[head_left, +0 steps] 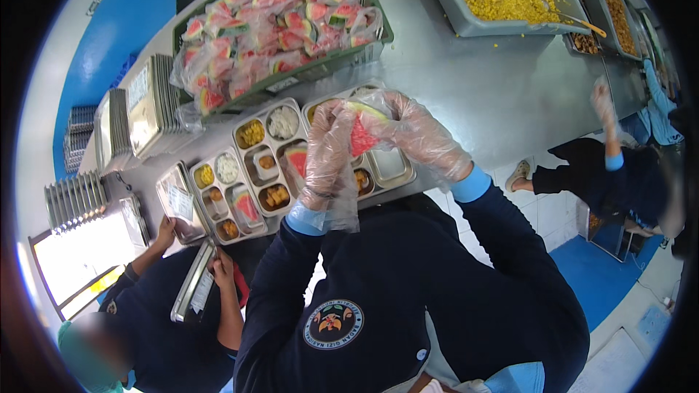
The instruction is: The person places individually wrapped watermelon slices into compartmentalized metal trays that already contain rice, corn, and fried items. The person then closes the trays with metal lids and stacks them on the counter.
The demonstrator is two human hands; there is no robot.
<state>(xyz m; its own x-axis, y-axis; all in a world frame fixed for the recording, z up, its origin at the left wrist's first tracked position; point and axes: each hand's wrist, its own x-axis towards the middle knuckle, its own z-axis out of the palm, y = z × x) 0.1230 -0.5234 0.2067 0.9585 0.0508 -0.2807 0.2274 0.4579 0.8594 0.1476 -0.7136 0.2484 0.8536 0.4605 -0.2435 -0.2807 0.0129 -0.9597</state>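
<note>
A red watermelon slice (362, 138) with a green rind is held up between my two hands, with clear plastic film about it. My left hand (328, 147), in a clear plastic glove, has its fingers closed on the slice's left side. From the right, my right hand (422, 133), gloved alike, grips the upper part near the rind. Below them lies a steel compartment tray (390, 166), partly hidden by my hands. Beside it a second compartment tray (266, 143) holds rice, yellow food, brown pieces and a watermelon slice. Further left, a third tray (225, 194) is filled similarly.
A green crate (328, 67) of bagged watermelon slices stands beyond the trays. A grey tub (502, 28) of yellow food is at the far right. Stacked steel trays (149, 113) line the left. A co-worker (171, 306) holds a lidded tray (195, 284); other people are at right.
</note>
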